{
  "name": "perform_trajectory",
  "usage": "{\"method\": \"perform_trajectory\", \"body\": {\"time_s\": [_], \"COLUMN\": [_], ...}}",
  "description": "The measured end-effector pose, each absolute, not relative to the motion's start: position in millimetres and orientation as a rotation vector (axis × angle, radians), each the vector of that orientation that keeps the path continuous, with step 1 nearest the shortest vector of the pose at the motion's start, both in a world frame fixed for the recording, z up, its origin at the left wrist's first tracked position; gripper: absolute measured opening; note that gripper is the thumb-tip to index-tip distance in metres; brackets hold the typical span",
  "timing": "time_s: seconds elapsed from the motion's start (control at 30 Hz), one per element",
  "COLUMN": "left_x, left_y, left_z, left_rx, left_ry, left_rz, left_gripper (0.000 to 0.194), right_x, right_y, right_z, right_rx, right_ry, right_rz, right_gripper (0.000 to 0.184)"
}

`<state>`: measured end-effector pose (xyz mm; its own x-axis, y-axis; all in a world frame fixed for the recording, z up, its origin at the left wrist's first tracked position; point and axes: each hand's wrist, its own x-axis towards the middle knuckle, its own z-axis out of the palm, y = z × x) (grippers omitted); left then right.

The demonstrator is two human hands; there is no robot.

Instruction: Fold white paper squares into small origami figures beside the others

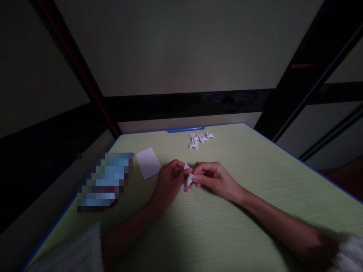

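Note:
A small piece of folded white paper (189,181) is pinched between my two hands, over the middle of the table. My left hand (171,181) grips its left side, with the thumb lying across the front. On the other side, my right hand (214,178) holds the right edge between thumb and fingers. One pointed tip of the paper sticks up between the hands; its lower part is partly covered by fingers. Beyond the hands lie several small folded paper figures (194,144) in a loose cluster. Left of my left hand rests a flat white stack of paper (148,163).
The pale green table (241,234) has a blue rim and a blue handle-like strip (185,130) at its far edge. A blurred-out device with a bluish screen (106,181) lies at the left edge. Behind the table stand dark-framed panels (184,49).

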<state>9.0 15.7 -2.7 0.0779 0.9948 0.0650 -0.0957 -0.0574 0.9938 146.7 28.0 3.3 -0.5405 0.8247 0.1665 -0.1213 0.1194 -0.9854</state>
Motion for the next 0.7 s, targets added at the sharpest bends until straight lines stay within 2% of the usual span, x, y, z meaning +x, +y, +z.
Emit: {"method": "perform_trajectory", "body": {"time_s": [0.13, 0.33, 0.7], "left_x": [10.5, 10.7, 7.6], "left_y": [14.7, 13.8, 13.9], "left_z": [1.8, 5.8, 1.4], "left_rx": [1.185, 1.117, 1.193], "left_ry": [0.983, 1.049, 1.031], "left_rz": [1.251, 1.171, 1.114], "left_gripper": [0.007, 0.013, 0.004], "right_x": [146.6, 146.7, 142.7], "right_y": [27.1, 29.2, 27.5], "right_z": [6.4, 2.4, -3.8], "right_rx": [-0.719, -0.795, -0.932], "right_ry": [-1.560, -1.475, -1.273], "right_rz": [1.537, 1.493, 1.461], "right_gripper": [0.023, 0.027, 0.021]}}
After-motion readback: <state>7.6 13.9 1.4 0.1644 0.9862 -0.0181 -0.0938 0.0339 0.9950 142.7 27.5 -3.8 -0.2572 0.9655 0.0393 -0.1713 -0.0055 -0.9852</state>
